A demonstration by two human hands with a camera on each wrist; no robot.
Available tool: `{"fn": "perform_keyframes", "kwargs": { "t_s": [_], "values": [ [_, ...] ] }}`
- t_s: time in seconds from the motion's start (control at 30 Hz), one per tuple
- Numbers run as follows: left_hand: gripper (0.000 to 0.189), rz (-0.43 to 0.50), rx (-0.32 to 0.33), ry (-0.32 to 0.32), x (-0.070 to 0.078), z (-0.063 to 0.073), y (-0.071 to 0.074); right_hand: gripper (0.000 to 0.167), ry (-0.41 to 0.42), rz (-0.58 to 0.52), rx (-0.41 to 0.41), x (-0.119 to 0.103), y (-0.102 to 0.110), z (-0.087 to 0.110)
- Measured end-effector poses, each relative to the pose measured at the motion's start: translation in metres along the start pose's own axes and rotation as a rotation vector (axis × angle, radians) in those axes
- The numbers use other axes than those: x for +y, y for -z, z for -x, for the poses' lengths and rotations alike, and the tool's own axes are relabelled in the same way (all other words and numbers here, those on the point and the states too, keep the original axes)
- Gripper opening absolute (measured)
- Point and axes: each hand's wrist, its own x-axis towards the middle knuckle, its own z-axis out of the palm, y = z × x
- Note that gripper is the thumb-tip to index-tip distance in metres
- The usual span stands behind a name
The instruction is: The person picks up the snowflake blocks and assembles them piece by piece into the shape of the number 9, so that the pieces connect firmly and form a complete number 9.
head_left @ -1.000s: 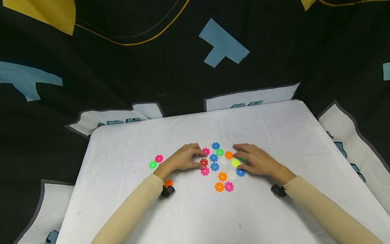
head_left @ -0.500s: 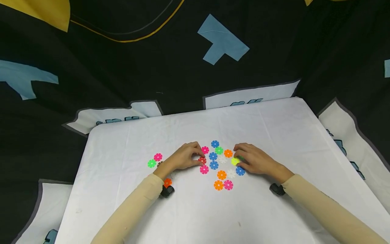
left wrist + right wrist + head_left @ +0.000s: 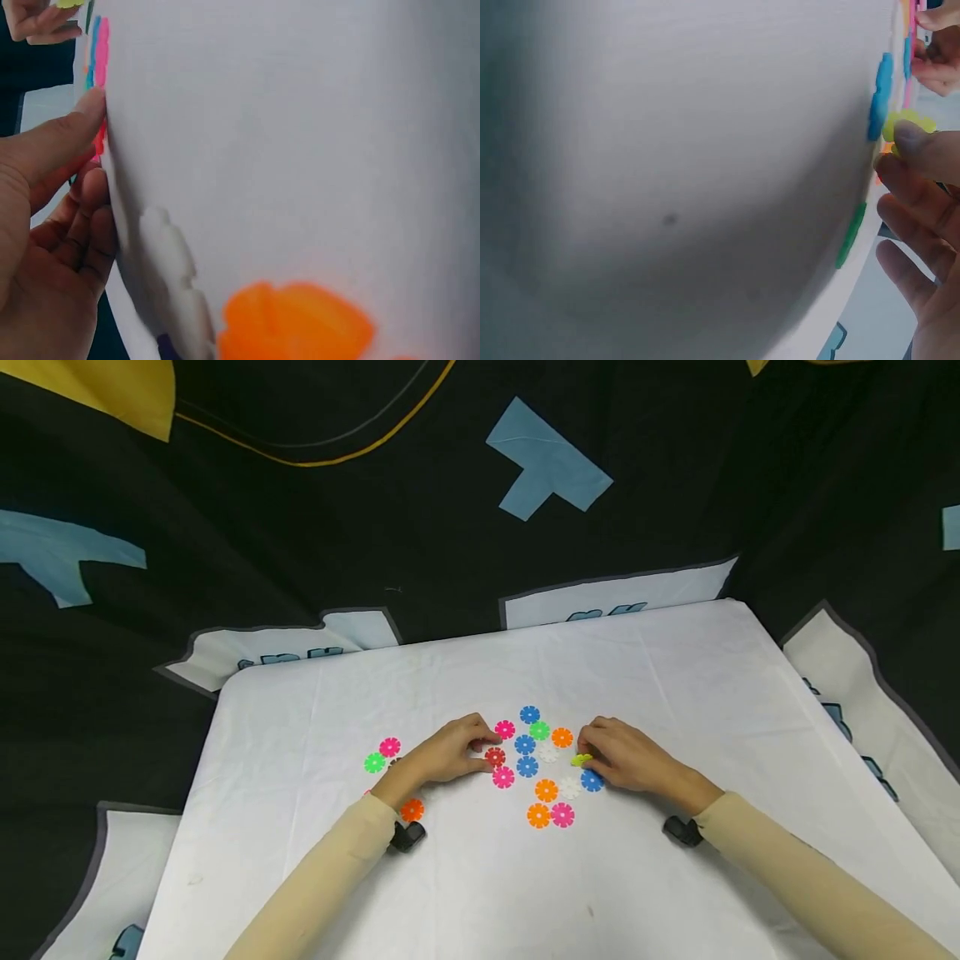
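My right hand pinches a yellow interlocking disc between thumb and fingers; the disc is tilted and appears lifted in the right wrist view. A green disc lies beneath the right hand, hidden from the head view. My left hand rests low over the table with thumb and fingers spread beside a red disc, which lies flat. Pink discs lie just above and below the red one, the lower pink disc near the thumb. A blue disc sits by the right thumb.
Several blue, green, orange, white and pink discs lie between the hands, among them an orange disc. More lie by the left forearm, including a green disc and an orange-red disc. A white cloth covers the table.
My right hand has taken hold of the yellow disc and tilted it up from flat. The red disc has shifted slightly left, and my left hand has drawn back a little.
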Motion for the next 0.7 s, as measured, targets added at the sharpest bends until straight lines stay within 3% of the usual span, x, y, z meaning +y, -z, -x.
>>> {"fn": "perform_keyframes", "kwargs": {
  "t_s": [0.33, 0.43, 0.57, 0.7],
  "values": [
    [0.026, 0.003, 0.015, -0.027, 0.001, -0.005, 0.0, 0.026, -0.031, -0.089, 0.053, -0.016, 0.009, -0.001],
    [0.026, 0.115, 0.026, -0.041, 0.009, -0.001, 0.002, 0.027, -0.016, -0.146, 0.082, -0.024, 0.012, -0.003],
    [0.026, 0.314, 0.048, -0.113, 0.03, 0.006, 0.007, 0.029, 0.015, -0.258, 0.119, -0.038, 0.019, -0.008],
    [0.028, 0.361, 0.072, -0.212, 0.049, 0.01, 0.011, 0.028, 0.063, -0.337, 0.132, -0.052, 0.024, -0.013]
  ]
}}
